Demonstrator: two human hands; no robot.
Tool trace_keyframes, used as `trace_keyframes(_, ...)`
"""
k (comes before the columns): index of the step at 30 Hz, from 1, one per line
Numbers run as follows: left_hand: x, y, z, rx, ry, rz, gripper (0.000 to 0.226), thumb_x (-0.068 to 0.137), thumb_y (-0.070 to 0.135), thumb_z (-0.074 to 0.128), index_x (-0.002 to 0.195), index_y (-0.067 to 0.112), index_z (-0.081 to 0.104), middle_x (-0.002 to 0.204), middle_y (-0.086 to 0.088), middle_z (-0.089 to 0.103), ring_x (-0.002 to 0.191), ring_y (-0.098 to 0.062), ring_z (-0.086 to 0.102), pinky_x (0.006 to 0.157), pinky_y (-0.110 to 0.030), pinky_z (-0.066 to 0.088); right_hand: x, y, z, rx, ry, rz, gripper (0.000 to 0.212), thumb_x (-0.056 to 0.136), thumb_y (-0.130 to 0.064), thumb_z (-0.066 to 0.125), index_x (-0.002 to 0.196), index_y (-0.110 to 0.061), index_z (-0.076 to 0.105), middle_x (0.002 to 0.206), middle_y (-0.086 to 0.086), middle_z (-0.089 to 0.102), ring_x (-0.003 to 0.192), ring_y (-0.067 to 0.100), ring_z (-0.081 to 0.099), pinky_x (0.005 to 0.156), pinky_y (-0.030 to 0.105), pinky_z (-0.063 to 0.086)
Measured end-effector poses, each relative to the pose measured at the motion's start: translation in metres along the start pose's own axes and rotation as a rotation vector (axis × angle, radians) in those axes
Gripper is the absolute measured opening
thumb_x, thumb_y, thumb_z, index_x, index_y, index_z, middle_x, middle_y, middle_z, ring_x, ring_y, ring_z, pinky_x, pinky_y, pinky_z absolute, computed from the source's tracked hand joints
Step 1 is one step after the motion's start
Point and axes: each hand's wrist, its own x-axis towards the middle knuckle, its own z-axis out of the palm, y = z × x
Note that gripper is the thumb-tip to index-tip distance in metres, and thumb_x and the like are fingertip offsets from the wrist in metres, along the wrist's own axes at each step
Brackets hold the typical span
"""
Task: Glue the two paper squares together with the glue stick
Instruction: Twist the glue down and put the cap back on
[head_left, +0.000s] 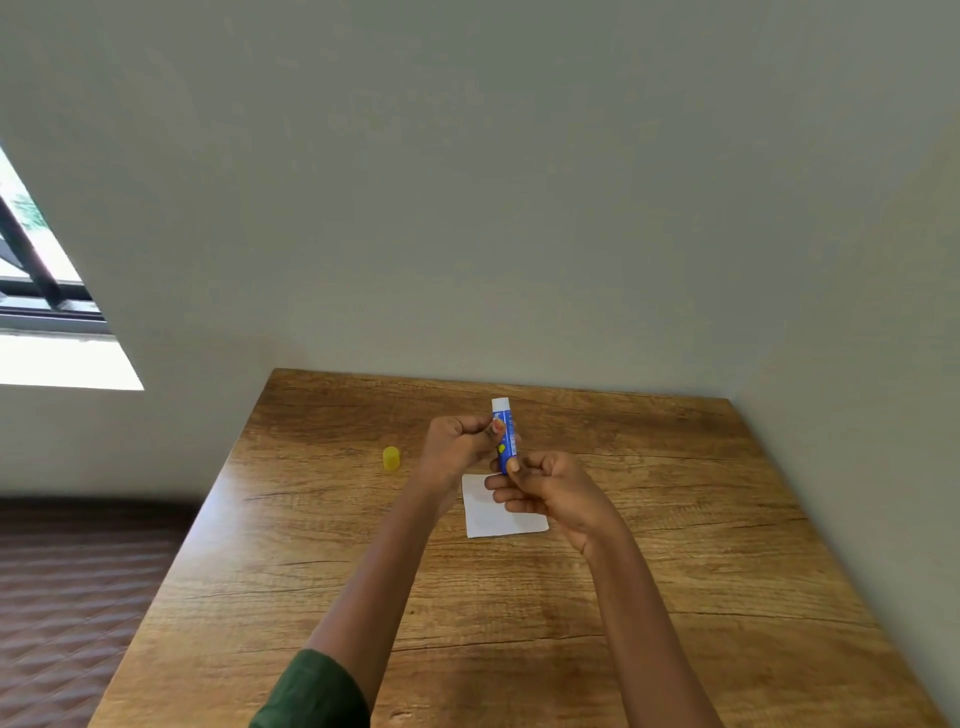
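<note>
I see my left hand (457, 447) pinching the blue-and-white plastic glue stick (505, 434) mid-barrel, held upright and uncapped. My right hand (545, 486) grips its base. The white paper square (496, 517) lies on the brown wooden table (675, 571) below the hands. The small yellow plastic cap (391, 458) sits apart, to the left.

The glue stick (505, 436) is showing blue, with a white end and small yellow marks. The cap (391, 458) is glowing yellow. The surface (519, 623) is showing brown wood grain with darker streaks. The paper square (491, 514) is looking plain white, the sleeve (317, 696) dark green, the wall (519, 208) pale grey-green.
</note>
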Motion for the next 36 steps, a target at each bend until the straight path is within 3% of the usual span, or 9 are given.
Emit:
trace_keyframes(7,0.001,-0.003,0.003,-0.084,-0.018,-0.001,0.018,0.091,0.008,0.053,0.087,0.000,0.069,0.074,-0.003,0.074,0.073,-0.015,0.071,0.069,-0.023,0.057,-0.001,0.000,0.009,-0.351,0.313,-0.177,0.007,0.079,-0.023,0.074,0.075,-0.022,0.069,0.070,0.002,0.073,0.063,0.012,0.068,0.062,0.023,0.055)
trace_keyframes(13,-0.003,-0.001,-0.011,-0.096,-0.026,0.035,0.016,0.089,0.007,0.054,0.084,0.002,0.069,0.073,-0.004,0.074,0.074,-0.016,0.070,0.067,-0.022,0.055,0.003,0.002,0.001,-0.281,0.073,-0.135,0.024,0.084,-0.027,0.068,0.102,-0.011,0.069,0.086,0.007,0.074,0.075,0.014,0.069,0.070,0.024,0.055)
trace_keyframes(16,-0.010,-0.005,-0.026,-0.093,-0.060,0.039,0.016,0.087,0.009,0.055,0.085,0.002,0.069,0.075,-0.004,0.074,0.074,-0.015,0.069,0.068,-0.025,0.055,0.013,0.004,-0.002,-0.191,-0.009,-0.104,0.022,0.088,-0.028,0.061,0.099,-0.012,0.070,0.088,0.004,0.074,0.078,0.014,0.070,0.071,0.025,0.056)
trace_keyframes(18,-0.018,-0.010,-0.039,-0.088,-0.064,0.038,0.016,0.083,0.014,0.058,0.087,0.003,0.069,0.078,-0.003,0.074,0.076,-0.015,0.069,0.072,-0.027,0.056,0.029,0.007,-0.003,-0.183,0.042,-0.116,0.016,0.090,-0.024,0.060,0.093,-0.012,0.070,0.088,0.006,0.073,0.079,0.017,0.069,0.069,0.026,0.057)
trace_keyframes(20,-0.024,-0.016,-0.052,-0.085,-0.057,0.036,0.021,0.077,0.019,0.061,0.089,0.003,0.068,0.081,-0.005,0.074,0.078,-0.017,0.069,0.073,-0.029,0.057,0.052,0.011,-0.001,-0.352,0.132,-0.173,0.007,0.087,-0.013,0.064,0.092,-0.013,0.069,0.092,0.010,0.071,0.084,0.023,0.067,0.072,0.031,0.058)
trace_keyframes(22,-0.029,-0.019,-0.062,-0.063,-0.045,0.028,0.022,0.075,0.019,0.063,0.088,0.004,0.069,0.082,-0.007,0.074,0.079,-0.019,0.069,0.071,-0.030,0.057,0.073,0.013,0.011,-0.523,0.103,-0.213,0.016,0.083,-0.004,0.065,0.097,-0.011,0.068,0.096,0.010,0.070,0.089,0.022,0.065,0.077,0.034,0.058)
trace_keyframes(26,-0.034,-0.024,-0.072,-0.037,-0.023,0.023,0.014,0.077,0.013,0.062,0.085,0.008,0.072,0.081,-0.003,0.074,0.078,-0.016,0.069,0.068,-0.030,0.057,0.100,0.009,0.046,-0.672,-0.094,-0.273,0.035,0.082,0.006,0.060,0.112,-0.010,0.065,0.109,0.007,0.068,0.088,0.009,0.061,0.061,0.008,0.047)
trace_keyframes(31,-0.035,-0.023,-0.085,-0.001,0.021,0.007,0.020,0.073,0.018,0.064,0.089,0.008,0.071,0.088,-0.011,0.075,0.082,-0.021,0.071,0.068,-0.032,0.057,0.123,0.009,0.073,-0.816,-0.274,-0.361,0.029,0.082,-0.008,0.064,0.110,-0.011,0.069,0.113,0.008,0.070,0.102,0.018,0.064,0.079,0.020,0.047)
trace_keyframes(36,-0.035,-0.025,-0.094,0.042,0.052,-0.004,0.015,0.073,0.022,0.066,0.084,0.017,0.075,0.090,-0.012,0.074,0.086,-0.026,0.069,0.076,-0.043,0.056,0.128,0.012,0.073,-0.784,-0.225,-0.378,0.023,0.078,-0.008,0.069,0.101,-0.009,0.071,0.103,0.008,0.072,0.088,0.014,0.066,0.067,0.008,0.045)
